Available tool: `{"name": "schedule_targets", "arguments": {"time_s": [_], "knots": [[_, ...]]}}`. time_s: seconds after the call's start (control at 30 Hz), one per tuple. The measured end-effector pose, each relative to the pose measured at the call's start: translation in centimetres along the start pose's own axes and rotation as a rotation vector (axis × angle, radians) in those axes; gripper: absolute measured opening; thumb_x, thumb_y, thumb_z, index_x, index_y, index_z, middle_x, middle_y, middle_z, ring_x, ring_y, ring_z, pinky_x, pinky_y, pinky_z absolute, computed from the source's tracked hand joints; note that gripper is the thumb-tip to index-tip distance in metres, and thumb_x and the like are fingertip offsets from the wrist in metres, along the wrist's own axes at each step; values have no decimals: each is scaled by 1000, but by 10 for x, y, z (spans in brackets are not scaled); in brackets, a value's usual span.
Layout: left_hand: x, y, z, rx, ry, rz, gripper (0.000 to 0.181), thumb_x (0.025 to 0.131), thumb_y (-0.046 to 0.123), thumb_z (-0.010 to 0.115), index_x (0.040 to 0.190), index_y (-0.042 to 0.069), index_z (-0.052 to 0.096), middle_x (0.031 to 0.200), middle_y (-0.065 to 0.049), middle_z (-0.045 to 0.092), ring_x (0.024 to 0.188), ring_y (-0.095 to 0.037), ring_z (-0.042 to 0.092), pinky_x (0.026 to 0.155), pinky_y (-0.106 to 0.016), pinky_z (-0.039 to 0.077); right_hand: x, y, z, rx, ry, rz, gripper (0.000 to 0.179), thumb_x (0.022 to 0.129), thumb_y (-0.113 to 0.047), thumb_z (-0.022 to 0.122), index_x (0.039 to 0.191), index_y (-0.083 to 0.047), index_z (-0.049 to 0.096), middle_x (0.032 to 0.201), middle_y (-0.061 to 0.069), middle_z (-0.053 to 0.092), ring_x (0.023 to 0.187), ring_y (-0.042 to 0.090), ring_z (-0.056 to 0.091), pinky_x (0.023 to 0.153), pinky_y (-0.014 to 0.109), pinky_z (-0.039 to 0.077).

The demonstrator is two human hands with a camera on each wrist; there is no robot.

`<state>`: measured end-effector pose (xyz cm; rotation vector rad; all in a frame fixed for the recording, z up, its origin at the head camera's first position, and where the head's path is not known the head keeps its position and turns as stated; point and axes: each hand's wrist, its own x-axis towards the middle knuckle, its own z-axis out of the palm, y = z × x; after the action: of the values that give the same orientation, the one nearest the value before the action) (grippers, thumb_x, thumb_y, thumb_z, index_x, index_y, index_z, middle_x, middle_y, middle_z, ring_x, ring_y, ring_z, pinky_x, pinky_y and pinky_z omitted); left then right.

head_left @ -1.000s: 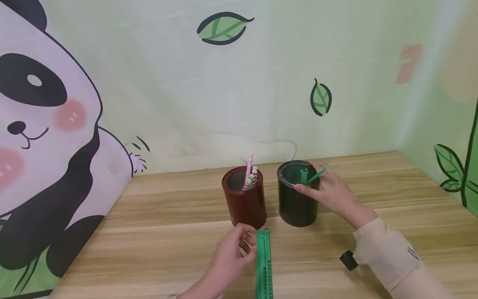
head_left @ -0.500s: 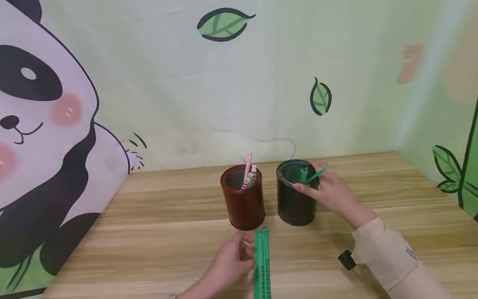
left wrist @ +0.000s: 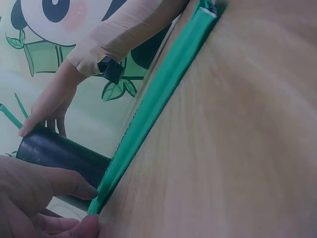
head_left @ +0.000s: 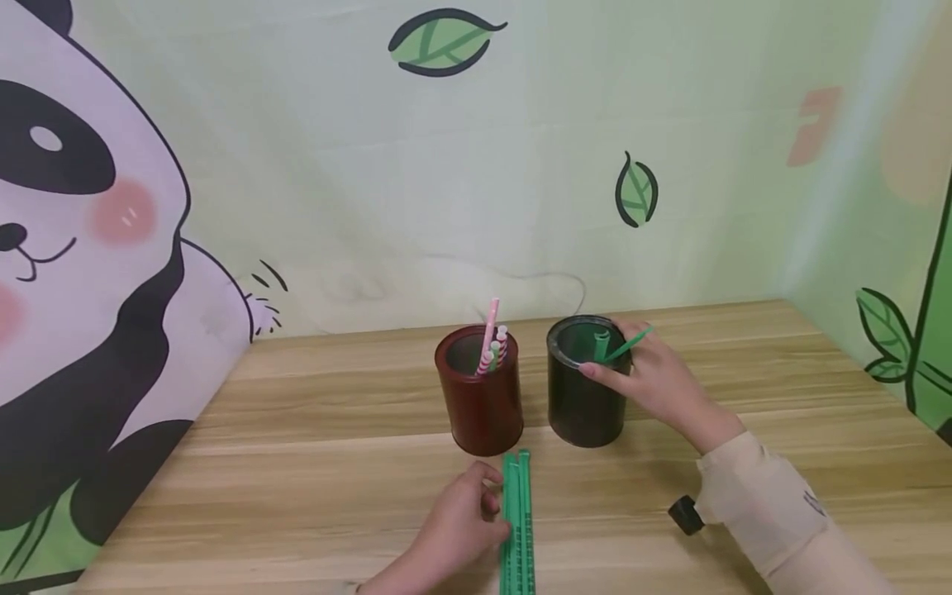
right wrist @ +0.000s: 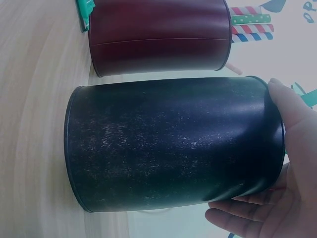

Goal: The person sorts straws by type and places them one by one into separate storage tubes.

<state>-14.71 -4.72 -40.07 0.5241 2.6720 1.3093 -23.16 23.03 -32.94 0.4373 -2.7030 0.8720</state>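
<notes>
Several long, thin green packets (head_left: 518, 525) with dark print lie side by side on the wooden table. My left hand (head_left: 455, 516) rests beside them, its fingers loosely bent and its thumb touching their left edge. In the left wrist view, the thumb and a fingertip are at the end of a green packet (left wrist: 148, 106). My right hand (head_left: 662, 376) holds the upright black cylindrical holder (head_left: 586, 405) by its rim, thumb on the near side and fingers on the far side. Green pieces (head_left: 628, 344) stick up from inside it; their lower parts are hidden.
A dark red cylindrical holder (head_left: 485, 409) stands left of the black one, with several striped and dotted paper straws (head_left: 492, 347) in it. Behind the wooden table (head_left: 320, 413) hangs a printed backdrop (head_left: 335, 165) with a panda and leaves.
The view has shifted slightly, so everything drifts a little left. My left thumb has come onto the packets' edge. The right hand has stayed on the black holder.
</notes>
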Motion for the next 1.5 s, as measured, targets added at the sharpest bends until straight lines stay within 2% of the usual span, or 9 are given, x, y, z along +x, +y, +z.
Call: {"name": "schedule_targets", "arguments": {"time_s": [0.33, 0.57, 0.77, 0.87, 1.17, 1.5], "knots": [[1, 0, 2, 102, 22, -26, 46, 71, 6, 77, 111, 2, 54, 82, -3, 58, 73, -13, 51, 62, -25, 43, 0, -1, 1, 1, -5, 1, 77, 87, -53, 62, 142, -5, 40, 135, 19, 47, 127, 39, 47, 100, 61, 41], [2, -1, 3, 121, 30, -31, 46, 71, 8, 78, 110, 2, 54, 81, -4, 58, 72, -13, 52, 61, -26, 44, -1, -1, -1, -8, -8, 4, 79, 87, -55, 61, 144, -5, 38, 137, 21, 46, 127, 42, 47, 99, 62, 42], [3, 1, 3, 132, 15, -67, 45, 72, 8, 77, 110, 2, 54, 80, -3, 58, 71, -12, 52, 61, -25, 43, -2, -3, -2, -15, -24, 20, 81, 87, -55, 60, 145, -4, 36, 139, 23, 44, 128, 44, 46, 100, 62, 41], [4, 1, 3, 129, 9, -81, 42, 72, 5, 76, 109, 3, 53, 79, -3, 58, 70, -13, 51, 60, -25, 43, -2, -4, -3, -14, -29, 23, 82, 87, -56, 60, 146, -3, 35, 140, 24, 43, 129, 44, 45, 100, 63, 41], [2, 2, 2, 118, 28, -68, 41, 71, -1, 72, 106, 3, 52, 75, -3, 59, 68, -12, 52, 59, -25, 44, -1, -3, -1, -6, -24, 21, 79, 87, -53, 62, 145, -5, 37, 137, 21, 45, 126, 42, 48, 98, 63, 42], [0, -2, 0, -12, 33, -63, 33, 72, -5, 66, 101, 0, 53, 69, 0, 55, 52, -7, 48, 45, -19, 42, -2, -5, -2, -4, -32, 26, 79, 88, -53, 61, 145, -4, 36, 138, 23, 45, 126, 43, 47, 99, 62, 42]]}}
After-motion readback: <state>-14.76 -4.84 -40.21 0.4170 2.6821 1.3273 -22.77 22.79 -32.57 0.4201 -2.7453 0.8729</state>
